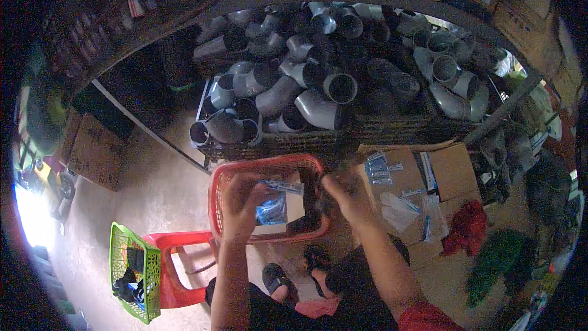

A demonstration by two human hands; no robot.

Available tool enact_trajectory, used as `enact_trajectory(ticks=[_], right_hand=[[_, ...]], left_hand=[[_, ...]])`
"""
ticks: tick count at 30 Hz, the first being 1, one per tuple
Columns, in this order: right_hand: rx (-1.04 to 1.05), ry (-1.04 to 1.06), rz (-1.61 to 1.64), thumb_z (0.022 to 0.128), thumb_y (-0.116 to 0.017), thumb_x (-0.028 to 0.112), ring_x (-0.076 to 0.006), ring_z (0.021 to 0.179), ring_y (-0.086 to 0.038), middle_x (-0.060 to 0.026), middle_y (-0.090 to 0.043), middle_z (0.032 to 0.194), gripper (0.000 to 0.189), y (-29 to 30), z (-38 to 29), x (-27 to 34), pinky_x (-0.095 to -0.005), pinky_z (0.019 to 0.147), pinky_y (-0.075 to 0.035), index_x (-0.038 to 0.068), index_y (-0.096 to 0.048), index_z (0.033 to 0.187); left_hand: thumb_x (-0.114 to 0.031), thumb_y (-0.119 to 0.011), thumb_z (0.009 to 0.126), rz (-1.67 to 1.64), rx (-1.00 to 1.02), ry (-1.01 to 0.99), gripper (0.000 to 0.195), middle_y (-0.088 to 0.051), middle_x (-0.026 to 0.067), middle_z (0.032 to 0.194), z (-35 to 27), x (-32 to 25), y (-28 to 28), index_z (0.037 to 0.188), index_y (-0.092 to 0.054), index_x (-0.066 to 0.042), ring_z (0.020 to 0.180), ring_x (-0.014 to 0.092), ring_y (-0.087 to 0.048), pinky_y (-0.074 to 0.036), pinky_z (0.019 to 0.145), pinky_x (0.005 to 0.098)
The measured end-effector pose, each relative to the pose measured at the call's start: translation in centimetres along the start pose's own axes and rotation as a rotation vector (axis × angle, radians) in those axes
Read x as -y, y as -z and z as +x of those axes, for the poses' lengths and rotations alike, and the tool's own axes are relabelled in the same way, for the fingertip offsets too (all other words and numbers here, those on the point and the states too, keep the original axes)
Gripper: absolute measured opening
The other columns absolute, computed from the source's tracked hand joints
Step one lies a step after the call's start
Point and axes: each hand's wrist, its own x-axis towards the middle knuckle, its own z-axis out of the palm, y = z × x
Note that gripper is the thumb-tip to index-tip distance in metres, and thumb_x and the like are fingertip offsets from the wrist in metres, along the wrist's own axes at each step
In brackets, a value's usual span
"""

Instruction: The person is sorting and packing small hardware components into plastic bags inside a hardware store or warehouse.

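Observation:
My left hand (243,204) is over the left part of a red plastic basket (321,165). Between its thumb and fingers is a narrow blue-and-white packet (287,187), slightly blurred. Below the packet, an open cardboard box (295,207) inside the basket contains blue plastic-wrapped items (271,211). My right hand (344,197) is at the basket's right rim, its fingers blurred and dark; whether they grip anything is unclear. To its right, several similar blue-and-white packets (379,168) lie on a flattened cardboard sheet (404,186).
Grey plastic pipe elbows (317,108) are heaped on a low rack beyond the basket. A green basket (151,280) rests by a red plastic stool (183,296) at left. On the right lie clear plastic bags (397,214) and a red cloth (466,227). A cardboard carton (96,151) stands far left.

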Motion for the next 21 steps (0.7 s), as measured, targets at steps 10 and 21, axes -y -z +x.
enact_trajectory(ticks=[10, 21], right_hand=[[0.001, 0.014, 0.038, 0.073, -0.081, 0.030, -0.0212, 0.111, -0.056, -0.0112, -0.062, 0.112, 0.057, -1.2, 0.7, -1.5, -0.0361, 0.095, -0.045, 0.001, -0.058, 0.116], [-0.251, 0.440, -0.030, 0.084, -0.071, 0.025, -0.0158, 0.097, -0.060, -0.0086, -0.063, 0.107, 0.038, 0.7, 1.1, -1.3, -0.0311, 0.091, -0.045, 0.005, -0.059, 0.114]], left_hand=[[-0.001, -0.056, 0.091, -0.064, 0.102, 0.033, 0.017, -0.061, 0.0093, 0.102, -1.9, 1.4, -4.4, 0.106, -0.049, 0.001, 0.093, 0.020, -0.063, -0.057, 0.075, 0.0337], [-0.002, -0.054, 0.092, -0.260, -0.247, -0.027, 0.016, -0.060, 0.0111, 0.104, -0.6, -0.6, -2.6, 0.108, -0.051, -0.001, 0.086, 0.021, -0.064, -0.058, 0.078, 0.0341]])
